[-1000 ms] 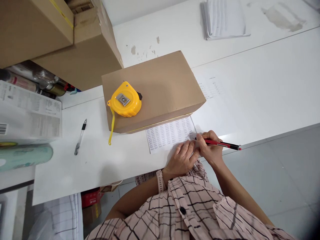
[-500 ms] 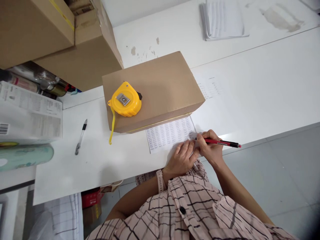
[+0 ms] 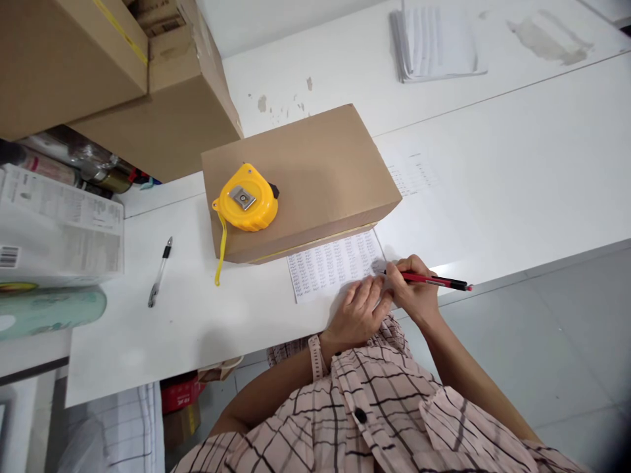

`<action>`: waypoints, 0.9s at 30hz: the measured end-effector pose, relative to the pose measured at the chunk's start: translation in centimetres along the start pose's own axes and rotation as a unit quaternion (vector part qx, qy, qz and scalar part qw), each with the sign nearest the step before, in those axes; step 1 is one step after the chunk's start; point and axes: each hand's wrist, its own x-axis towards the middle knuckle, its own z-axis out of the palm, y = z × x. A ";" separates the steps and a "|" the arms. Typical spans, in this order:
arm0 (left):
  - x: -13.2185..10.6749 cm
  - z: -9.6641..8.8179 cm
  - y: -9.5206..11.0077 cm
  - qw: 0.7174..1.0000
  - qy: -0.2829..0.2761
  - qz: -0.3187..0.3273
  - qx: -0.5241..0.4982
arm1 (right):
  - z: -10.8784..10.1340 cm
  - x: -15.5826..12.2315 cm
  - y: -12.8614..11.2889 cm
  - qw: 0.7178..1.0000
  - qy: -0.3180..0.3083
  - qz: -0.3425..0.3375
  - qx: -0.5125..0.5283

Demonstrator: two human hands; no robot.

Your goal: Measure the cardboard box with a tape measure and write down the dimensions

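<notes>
My right hand [image 3: 417,289] grips a red and black pen [image 3: 436,280], its tip down at the right side of a sheet of paper [image 3: 330,266]. Columns of small handwritten marks cover the sheet, and its upper part is hidden beneath a cardboard box [image 3: 305,177]. My left hand [image 3: 361,307] lies flat on the lower right part of the sheet, fingers stretched out, close beside the right hand. On top of the box rests a yellow tape measure [image 3: 249,200] with a yellow wrist strap hanging over the box edge.
A clear pen with a black grip [image 3: 160,272] lies on the white table [image 3: 197,341] at the left. Larger cardboard boxes [image 3: 167,125], a white printed package [image 3: 64,223] and a mint-green cylinder [image 3: 54,309] stand along the left. A stack of papers [image 3: 438,43] sits at the back.
The back end of the red and black pen has shifted very slightly left. Both hands stay in place on the sheet; the view has moved a little.
</notes>
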 end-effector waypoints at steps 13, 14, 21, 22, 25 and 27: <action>0.1 -0.1 0.0 1.000 0.027 -0.007 -0.004 | 0.1 0.0 0.0 1.000 0.026 0.007 0.008; 0.1 -0.1 0.0 0.999 0.035 -0.008 -0.003 | 0.1 0.0 0.0 1.000 0.025 0.006 0.004; 0.0 0.0 -0.1 1.000 0.027 -0.005 -0.001 | 0.2 0.0 0.0 1.000 0.014 -0.004 0.013; 0.0 0.1 -0.1 1.000 0.020 -0.003 -0.002 | 0.2 0.0 0.0 1.000 0.017 -0.004 0.013; 0.0 0.1 -0.1 1.000 0.027 -0.003 -0.004 | 0.2 0.0 0.0 0.999 0.024 -0.002 0.021; 0.1 0.1 -0.1 0.999 0.048 -0.009 -0.006 | 0.2 0.0 -0.1 0.999 0.030 0.001 0.020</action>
